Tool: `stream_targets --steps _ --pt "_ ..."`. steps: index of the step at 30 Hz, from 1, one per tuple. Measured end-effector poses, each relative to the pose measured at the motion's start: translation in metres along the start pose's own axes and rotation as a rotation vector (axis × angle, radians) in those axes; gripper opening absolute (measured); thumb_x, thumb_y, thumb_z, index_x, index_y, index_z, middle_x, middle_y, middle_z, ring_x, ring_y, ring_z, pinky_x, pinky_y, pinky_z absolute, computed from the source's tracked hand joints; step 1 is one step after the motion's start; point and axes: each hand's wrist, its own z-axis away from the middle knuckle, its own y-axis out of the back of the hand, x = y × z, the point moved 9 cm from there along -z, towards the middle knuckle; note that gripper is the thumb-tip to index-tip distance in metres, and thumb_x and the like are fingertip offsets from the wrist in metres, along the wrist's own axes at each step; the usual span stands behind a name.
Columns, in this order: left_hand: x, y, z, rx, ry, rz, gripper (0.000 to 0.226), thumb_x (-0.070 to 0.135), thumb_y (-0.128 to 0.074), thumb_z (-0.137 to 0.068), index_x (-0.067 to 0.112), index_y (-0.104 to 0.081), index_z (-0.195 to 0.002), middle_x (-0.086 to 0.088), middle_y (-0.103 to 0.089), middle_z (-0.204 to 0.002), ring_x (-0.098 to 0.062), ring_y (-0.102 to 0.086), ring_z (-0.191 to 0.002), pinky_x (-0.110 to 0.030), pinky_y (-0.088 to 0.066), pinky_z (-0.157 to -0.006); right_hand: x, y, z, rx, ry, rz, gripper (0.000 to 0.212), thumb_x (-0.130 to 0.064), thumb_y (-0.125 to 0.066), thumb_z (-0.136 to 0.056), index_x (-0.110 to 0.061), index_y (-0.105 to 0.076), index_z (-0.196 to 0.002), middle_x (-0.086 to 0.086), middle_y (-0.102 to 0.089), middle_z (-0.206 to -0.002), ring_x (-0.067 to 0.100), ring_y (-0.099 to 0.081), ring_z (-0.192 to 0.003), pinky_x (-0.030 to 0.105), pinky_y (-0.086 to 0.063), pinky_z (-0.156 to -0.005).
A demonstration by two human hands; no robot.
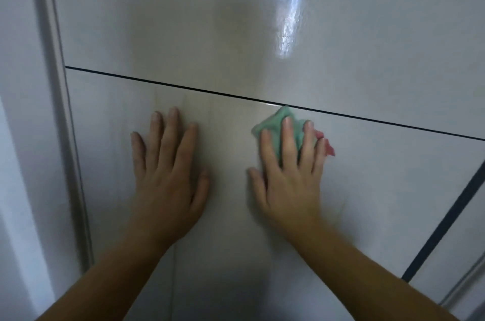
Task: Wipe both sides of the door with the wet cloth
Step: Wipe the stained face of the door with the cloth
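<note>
A: How will the green cloth (pixel 273 122) handle?
B: Soft, limp and light, I'd judge; best pressed under flat fingers. The right hand (pixel 288 179) does so, grip apart, on the door (pixel 157 32) just below the dark groove (pixel 393 124).
A: The left hand (pixel 168 179)?
B: Flat on the door too, grip apart, empty. The door's other side is hidden; the cloth's wetness I can't tell.
</note>
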Motion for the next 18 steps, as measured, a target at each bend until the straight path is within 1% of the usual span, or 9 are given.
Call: stream_targets --steps 2,3,4,6,7,8,12,15,18 --pt "-0.012 0.005 0.006 0.024 0.029 0.023 0.072 0.038 -0.047 -0.096 0.006 -0.028 -0.158 -0.023 -0.012 -0.169 -0.039 -0.006 -0.158 -0.065 -0.011 -0.124 -0.026 -0.016 0.031 -0.125 0.267 0.036 0.067 -0.05 -0.048 -0.102 -0.025 -0.023 -0.159 0.003 0.001 -0.17 0.038 -0.002 -0.156 0.057 -0.002 -0.125" --pt "-0.02 0.007 0.01 0.037 0.073 0.021 0.072 0.037 -0.047 -0.096 0.006 -0.028 -0.158 -0.024 -0.011 -0.168 -0.04 -0.006 -0.157 -0.065 -0.012 -0.124 -0.026 -0.017 0.033 -0.14 0.34 0.05 0.066 -0.05 -0.048 -0.102 -0.027 -0.024 -0.159 0.001 -0.001 -0.17 0.036 -0.003 -0.156 0.056 -0.002 -0.125" --pt "-0.029 0.007 0.015 0.054 0.137 0.019 0.072 0.038 -0.047 -0.096 0.007 -0.029 -0.158 -0.025 -0.01 -0.168 -0.042 -0.005 -0.157 -0.065 -0.011 -0.123 -0.024 -0.012 0.023 -0.109 0.355 0.06 0.063 -0.049 -0.047 -0.102 -0.028 -0.027 -0.159 0.001 -0.006 -0.169 0.035 -0.007 -0.156 0.054 -0.004 -0.125" --pt "-0.045 0.006 0.026 0.08 0.274 0.034 0.071 0.042 -0.045 -0.096 0.009 -0.03 -0.158 -0.027 -0.008 -0.168 -0.045 -0.004 -0.156 -0.067 -0.009 -0.122 -0.021 0.003 -0.018 -0.034 0.263 0.043 0.06 -0.048 -0.045 -0.103 -0.026 -0.033 -0.157 0.004 -0.013 -0.167 0.037 -0.013 -0.155 0.054 -0.006 -0.125" --pt "-0.048 0.004 0.032 0.082 0.321 0.042 0.071 0.043 -0.045 -0.097 0.011 -0.03 -0.158 -0.027 -0.007 -0.168 -0.046 -0.003 -0.156 -0.068 -0.009 -0.122 -0.023 0.006 -0.036 -0.026 0.229 0.032 0.06 -0.048 -0.044 -0.103 -0.024 -0.033 -0.157 0.005 -0.014 -0.166 0.039 -0.013 -0.154 0.055 -0.006 -0.125" --pt "-0.05 0.001 0.038 0.086 0.353 0.048 0.072 0.044 -0.046 -0.097 0.012 -0.029 -0.159 -0.027 -0.006 -0.168 -0.046 -0.002 -0.156 -0.069 -0.01 -0.121 -0.027 0.007 -0.047 -0.025 0.244 0.037 0.061 -0.049 -0.043 -0.104 -0.022 -0.032 -0.158 0.007 -0.013 -0.167 0.041 -0.013 -0.154 0.056 -0.006 -0.125" --pt "-0.059 -0.003 0.063 0.129 0.458 0.086 0.075 0.039 -0.056 -0.093 0.016 -0.03 -0.159 -0.026 -0.007 -0.168 -0.045 -0.003 -0.156 -0.069 -0.012 -0.121 -0.022 -0.003 -0.015 -0.099 0.578 0.122 0.063 -0.048 -0.047 -0.103 -0.023 -0.03 -0.158 0.008 -0.017 -0.167 0.041 -0.013 -0.155 0.059 -0.01 -0.124" --pt "-0.063 -0.008 0.078 0.114 0.491 0.087 0.076 0.04 -0.056 -0.093 0.018 -0.026 -0.16 -0.024 -0.005 -0.169 -0.043 -0.002 -0.157 -0.066 -0.012 -0.122 -0.02 0.003 -0.01 -0.135 0.656 0.151 0.064 -0.047 -0.05 -0.102 -0.023 -0.031 -0.158 0.008 -0.02 -0.167 0.041 -0.016 -0.154 0.06 -0.012 -0.124" --pt "-0.07 -0.01 0.089 0.11 0.565 0.12 0.078 0.045 -0.053 -0.094 0.02 -0.022 -0.161 -0.021 -0.001 -0.17 -0.039 0.001 -0.158 -0.064 -0.011 -0.124 -0.083 0.001 -0.06 -0.094 0.707 0.15 0.061 -0.05 -0.046 -0.103 -0.023 -0.038 -0.157 0.008 -0.024 -0.166 0.041 -0.019 -0.153 0.06 -0.013 -0.124"
